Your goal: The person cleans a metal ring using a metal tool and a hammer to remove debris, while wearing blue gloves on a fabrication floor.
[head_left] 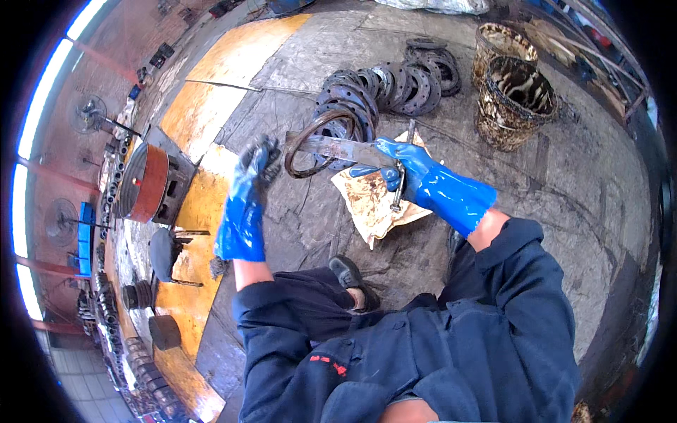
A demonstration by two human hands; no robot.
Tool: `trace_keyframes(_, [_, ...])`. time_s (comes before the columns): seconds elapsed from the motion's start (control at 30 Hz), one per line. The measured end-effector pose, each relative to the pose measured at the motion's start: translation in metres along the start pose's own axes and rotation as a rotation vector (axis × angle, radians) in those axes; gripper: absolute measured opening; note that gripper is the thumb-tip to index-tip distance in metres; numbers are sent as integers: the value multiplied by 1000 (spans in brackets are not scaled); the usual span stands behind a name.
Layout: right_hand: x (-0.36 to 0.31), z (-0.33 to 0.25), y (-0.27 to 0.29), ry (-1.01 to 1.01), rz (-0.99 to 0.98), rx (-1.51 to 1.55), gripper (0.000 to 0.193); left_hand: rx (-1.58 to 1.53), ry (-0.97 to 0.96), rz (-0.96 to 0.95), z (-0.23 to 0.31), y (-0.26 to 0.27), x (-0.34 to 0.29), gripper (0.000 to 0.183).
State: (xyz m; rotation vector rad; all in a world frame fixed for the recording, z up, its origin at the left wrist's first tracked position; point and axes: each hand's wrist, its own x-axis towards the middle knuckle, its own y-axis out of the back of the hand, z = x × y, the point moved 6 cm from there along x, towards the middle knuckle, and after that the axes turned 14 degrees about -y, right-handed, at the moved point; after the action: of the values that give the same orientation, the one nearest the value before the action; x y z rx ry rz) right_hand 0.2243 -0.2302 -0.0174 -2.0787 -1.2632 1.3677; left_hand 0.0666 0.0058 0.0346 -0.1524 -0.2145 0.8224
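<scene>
Dark blue jacket point(451, 352) nearest. Right hand point(411, 162), blue-gloved, clamped on flat metal strip point(342, 148) crossing brown metal ring point(290, 165). Left hand point(252, 173) just beside ring; grip: cannot tell. Ring near perforated metal discs point(386, 81) on floor point(557, 218); 2 grimy bins point(499, 125) beyond.

The right hand point(409, 166) hides the near end of the flat metal strip point(335, 147), the middle of the thin rod point(398, 195) and part of the stained cloth point(363, 208). The left hand point(248, 183) has blurred fingertips; whether they touch the brown ring point(305, 173) is unclear. The front bucket point(504, 123) partly covers the rear bucket point(486, 53). White sheeting point(441, 4) runs off the top edge
</scene>
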Motion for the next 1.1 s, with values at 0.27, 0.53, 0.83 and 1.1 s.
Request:
trace_keyframes(0.27, [38, 12, 4, -51, -79, -236, 29, 1467, -33, -951, -6, -111, 67, 70])
trace_keyframes(0.53, [3, 8, -13, -40, 28, -726, 37, 1913, -430, -1367, -20, -122, 25, 24])
trace_keyframes(0.83, [-18, -22, -7, 672, 457, -1452, 25, 326, 154, -276, -49, 18, 30, 30])
trace_keyframes(1.1, [-34, 0, -66, 982, 305, -1935, 47, 116, 107, -65, -73, 41, -10, 31])
